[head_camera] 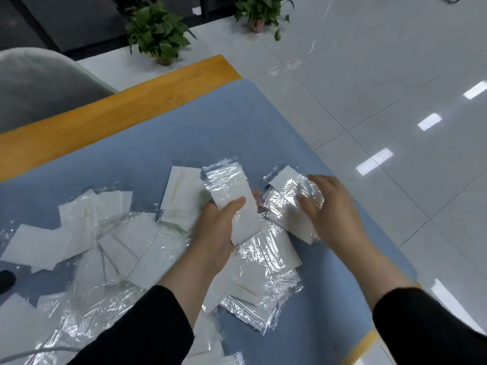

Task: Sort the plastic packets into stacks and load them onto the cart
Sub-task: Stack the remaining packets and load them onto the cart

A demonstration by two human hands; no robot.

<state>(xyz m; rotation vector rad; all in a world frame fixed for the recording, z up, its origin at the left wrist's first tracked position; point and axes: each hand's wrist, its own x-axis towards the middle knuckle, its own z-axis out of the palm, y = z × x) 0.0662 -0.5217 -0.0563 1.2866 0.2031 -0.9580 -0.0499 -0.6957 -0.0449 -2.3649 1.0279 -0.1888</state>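
Observation:
Several clear plastic packets with white inserts lie scattered over the blue mat [200, 127]. My left hand [220, 227] grips one long packet [233, 198] lifted off the pile, thumb across its front. My right hand [329, 204] holds a small stack of packets [287, 204] at the mat's right side, fingers curled over the top. More packets [266, 280] lie piled between my forearms, and a loose spread of packets [100, 233] covers the left of the mat. No cart is in view.
The mat lies on a wooden table [105, 114]. A grey chair [39, 83] stands at the far left. Two potted plants [158, 35] [261, 11] sit on the glossy white tiled floor [382, 88] beyond and right of the table.

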